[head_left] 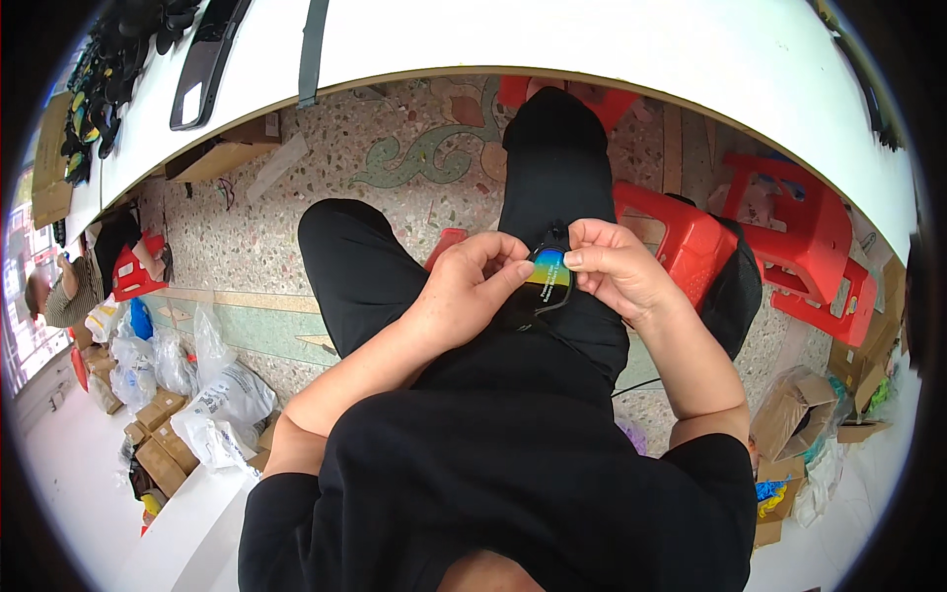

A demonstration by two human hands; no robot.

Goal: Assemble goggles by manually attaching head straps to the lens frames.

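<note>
Head view: a white bench [631,49] is curving overhead, red plastic stools [789,237] are crowding the floor at right, and bags and boxes [187,395] are lying at left. Over the lap, the left hand [469,286] and right hand [617,266] are pinching black sunglasses with a rainbow lens [548,276] between them, each grip closing fingertips on the frame.

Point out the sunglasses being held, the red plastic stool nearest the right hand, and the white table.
sunglasses [548,276]: head view, on the rainbow-tinted lens.
red plastic stool [681,242]: head view, on its top surface.
white table [592,39]: head view, on a bare part of the tabletop.
</note>
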